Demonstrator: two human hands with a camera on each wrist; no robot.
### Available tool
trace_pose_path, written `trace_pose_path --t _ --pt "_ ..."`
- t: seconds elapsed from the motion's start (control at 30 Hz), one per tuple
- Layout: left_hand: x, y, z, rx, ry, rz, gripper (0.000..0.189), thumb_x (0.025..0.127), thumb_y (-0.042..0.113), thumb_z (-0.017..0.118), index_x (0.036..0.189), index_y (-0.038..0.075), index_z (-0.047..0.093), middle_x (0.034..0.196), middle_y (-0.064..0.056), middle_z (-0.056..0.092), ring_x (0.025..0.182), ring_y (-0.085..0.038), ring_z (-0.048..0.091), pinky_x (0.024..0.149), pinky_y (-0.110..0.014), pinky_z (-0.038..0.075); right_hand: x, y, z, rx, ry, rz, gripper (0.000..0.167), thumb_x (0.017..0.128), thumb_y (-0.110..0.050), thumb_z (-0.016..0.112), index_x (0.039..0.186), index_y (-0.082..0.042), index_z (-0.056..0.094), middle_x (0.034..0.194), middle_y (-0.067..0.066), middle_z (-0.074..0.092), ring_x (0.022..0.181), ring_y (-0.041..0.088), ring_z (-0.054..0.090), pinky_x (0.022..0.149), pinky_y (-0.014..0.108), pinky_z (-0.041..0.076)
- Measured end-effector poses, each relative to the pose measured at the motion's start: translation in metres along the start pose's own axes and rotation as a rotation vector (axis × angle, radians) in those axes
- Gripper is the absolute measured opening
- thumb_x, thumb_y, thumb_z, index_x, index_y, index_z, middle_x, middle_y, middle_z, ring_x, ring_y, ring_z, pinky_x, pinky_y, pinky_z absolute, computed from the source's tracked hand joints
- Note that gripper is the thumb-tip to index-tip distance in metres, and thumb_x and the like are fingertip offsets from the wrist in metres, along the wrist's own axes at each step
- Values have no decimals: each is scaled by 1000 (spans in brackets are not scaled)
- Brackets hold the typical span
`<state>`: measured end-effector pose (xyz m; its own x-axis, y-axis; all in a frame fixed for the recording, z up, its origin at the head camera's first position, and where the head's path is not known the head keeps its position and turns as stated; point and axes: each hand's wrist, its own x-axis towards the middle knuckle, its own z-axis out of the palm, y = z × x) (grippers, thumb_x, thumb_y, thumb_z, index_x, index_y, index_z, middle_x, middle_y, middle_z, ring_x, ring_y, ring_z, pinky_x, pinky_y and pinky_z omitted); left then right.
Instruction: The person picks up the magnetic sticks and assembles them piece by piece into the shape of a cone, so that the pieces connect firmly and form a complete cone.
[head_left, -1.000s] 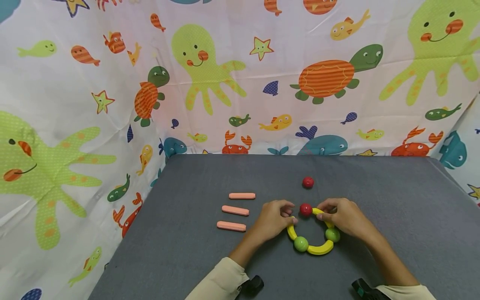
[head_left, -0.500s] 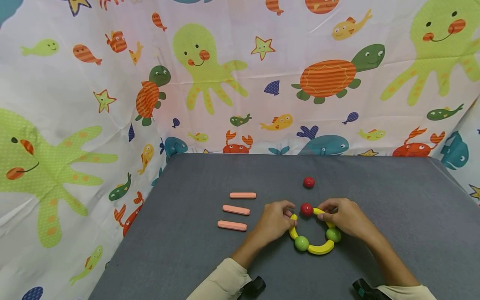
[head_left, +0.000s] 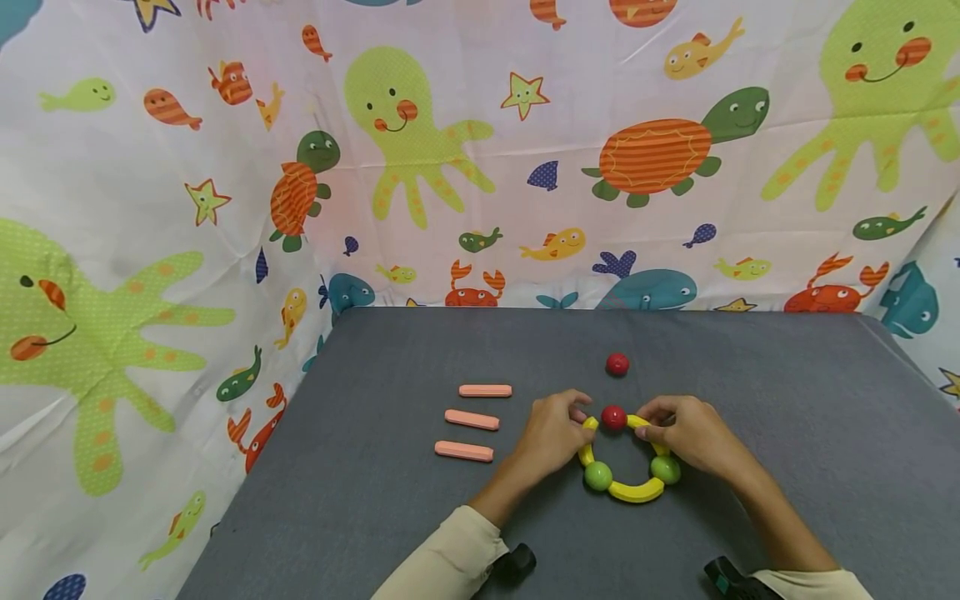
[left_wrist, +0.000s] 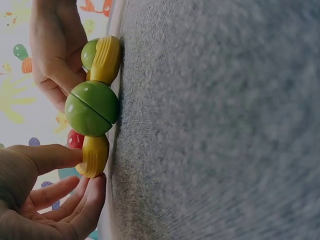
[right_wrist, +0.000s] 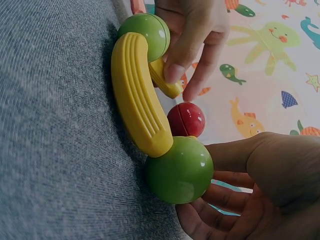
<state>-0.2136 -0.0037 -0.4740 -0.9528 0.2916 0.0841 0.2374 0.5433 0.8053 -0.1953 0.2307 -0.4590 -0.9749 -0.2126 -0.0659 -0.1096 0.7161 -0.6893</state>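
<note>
Toy pieces lie linked in a ring on the grey table. My left hand (head_left: pixel 553 429) pinches the left yellow banana-shaped piece (head_left: pixel 587 454) between thumb and fingers; its free end stands just beside a red ball (head_left: pixel 613 417). On the opposite side, my right hand (head_left: pixel 692 432) grips the upper right yellow banana piece (head_left: pixel 636 421), which meets the red ball. A left green ball (head_left: pixel 597 476), a bottom yellow banana piece (right_wrist: pixel 137 95) and a right green ball (right_wrist: pixel 179 170) form the near side. My right fingers hide much of their piece.
Beyond the ring lies a loose red ball (head_left: pixel 617 364). Three pink sausage-like sticks (head_left: pixel 472 420) lie spaced apart left of my left hand. A curtain (head_left: pixel 555 183) printed with sea animals hangs behind the grey table (head_left: pixel 390 517).
My left hand has moved slightly away from me and rightward, bringing the yellow piece's free end closer to the red ball. The near side of the ring has shifted away too. My right hand stays put.
</note>
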Motion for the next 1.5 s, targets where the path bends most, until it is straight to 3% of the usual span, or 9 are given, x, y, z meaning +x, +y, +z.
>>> trace_pose_path --t 0.7,1.07,1.27,1.4,1.5 --pt "2 4 1 -31 -58 4 36 89 6 84 123 4 75 98 -6 79 75 -1 66 68 -17 55 0 -1 1 5 -2 12 16 98 -17 77 108 -5 78 86 2 67 76 18 60 62 31 48" --pt "-1 -2 -1 -20 -66 24 31 92 10 83 122 6 76 104 -4 80 86 -1 71 77 -18 56 3 1 3 -17 5 16 20 97 -20 78 109 -4 78 89 1 69 77 17 59 64 31 47" --pt "-12 -8 -10 -42 -56 84 26 96 11 80 121 3 76 111 -8 79 90 -1 71 80 -18 56 4 1 6 -20 45 -63 23 97 -19 78 116 -6 78 101 4 73 88 19 63 71 32 51" --pt "-21 -9 -22 -39 -38 133 25 98 14 77 121 4 77 112 -8 79 92 -1 70 81 -19 57 5 -2 6 -11 102 -137 22 99 -17 77 119 -9 78 112 6 73 98 23 66 80 36 55" --pt "-29 -9 -33 -48 -45 162 26 100 16 76 124 6 77 116 -6 78 97 -4 72 85 -20 57 7 -5 6 -12 100 -178 23 98 -17 77 120 -12 78 113 5 73 101 23 66 83 39 56"
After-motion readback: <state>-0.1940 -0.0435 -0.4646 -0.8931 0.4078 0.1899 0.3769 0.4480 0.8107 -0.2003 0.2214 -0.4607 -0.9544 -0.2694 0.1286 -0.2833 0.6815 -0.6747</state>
